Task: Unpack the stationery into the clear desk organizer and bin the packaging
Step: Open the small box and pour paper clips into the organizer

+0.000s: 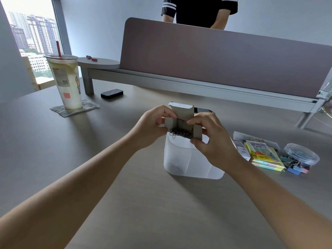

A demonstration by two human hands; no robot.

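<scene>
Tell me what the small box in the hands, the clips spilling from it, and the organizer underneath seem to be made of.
Small box: thin grey cardboard, matte, judging by its folded-open flaps. Paper clips: probably dark metal wire, a tangle of thin loops. Desk organizer: translucent frosted plastic, its inner dividers showing faintly through the wall. Left hand and right hand both grip the box.

Head camera looks forward-down, close over desk.
</scene>
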